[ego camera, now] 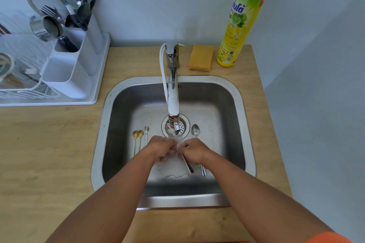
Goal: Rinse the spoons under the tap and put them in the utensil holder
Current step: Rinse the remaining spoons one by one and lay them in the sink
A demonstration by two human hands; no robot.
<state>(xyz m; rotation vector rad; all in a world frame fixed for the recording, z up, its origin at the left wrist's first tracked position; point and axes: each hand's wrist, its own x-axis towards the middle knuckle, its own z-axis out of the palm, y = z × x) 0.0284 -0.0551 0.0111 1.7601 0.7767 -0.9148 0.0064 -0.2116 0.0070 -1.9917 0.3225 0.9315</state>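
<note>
Water runs from the chrome tap [173, 92] into the steel sink [240, 104]. Under the stream, my left hand [161, 149] and my right hand [194, 151] meet, both closed on a steel spoon [187, 164] whose handle slants down to the right; its bowl is hidden by fingers and water. On the sink floor lie two gold spoons [137, 140], a thin silver spoon [146, 134] and, right of the drain, a silver spoon [196, 130]. The white utensil holder [79, 61], with forks and spoons in its back compartment, stands at the upper left.
A white dish rack [25, 77] holds a strainer, a metal cup and other items left of the holder. A yellow sponge [201, 57] and a green-yellow dish soap bottle [240, 21] stand behind the sink. The wooden counter [49, 144] surrounds the sink; walls close the back and right.
</note>
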